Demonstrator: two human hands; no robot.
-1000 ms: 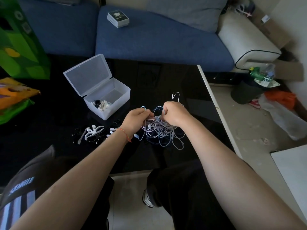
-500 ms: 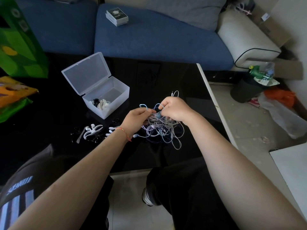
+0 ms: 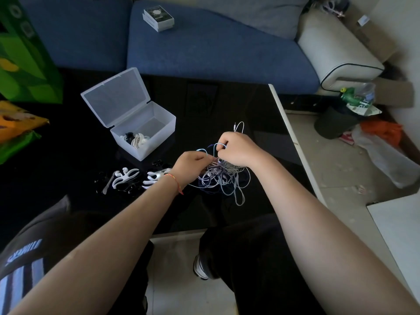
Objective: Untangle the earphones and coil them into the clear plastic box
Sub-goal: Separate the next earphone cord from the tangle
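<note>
My left hand (image 3: 189, 165) and right hand (image 3: 237, 148) both pinched cords of the tangled earphones (image 3: 223, 178) near the table's (image 3: 250, 105) right edge; the clear plastic box (image 3: 145, 130) sat open toward its middle.

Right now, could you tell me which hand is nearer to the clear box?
Left. The left hand pinches the cables just right of the clear box; the right hand grips them farther right.

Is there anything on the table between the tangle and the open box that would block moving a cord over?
Nothing visible. The box stands lid-up, left of the tangle, with bare table between. Both hands, left hand and right hand, pinch the tangle.
</note>
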